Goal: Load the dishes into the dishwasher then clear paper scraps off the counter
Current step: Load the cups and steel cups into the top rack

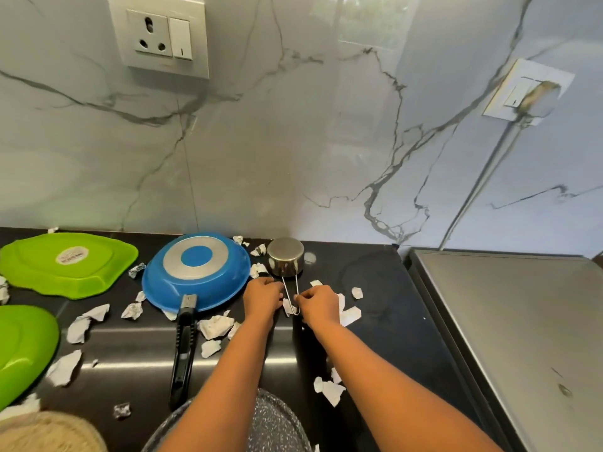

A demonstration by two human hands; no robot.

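A small steel cup [286, 260] with a wire handle [290, 295] stands upside down on the black counter [375, 288] near the wall. My right hand [318, 305] pinches the end of that wire handle. My left hand [262, 296] lies with curled fingers just left of the handle, beside a paper scrap [287, 306]; whether it holds anything is unclear. A blue frying pan [195, 272] lies upside down to the left, its black handle [184, 350] pointing toward me. Two green plates [65, 262] [23, 350] lie upside down at the far left. Several paper scraps [215, 326] litter the counter.
A speckled dark plate [277, 422] sits at the near edge under my forearms. A steel appliance top [509, 321] fills the right side. A woven round object [49, 432] shows at the bottom left. The marble wall carries a socket [160, 34].
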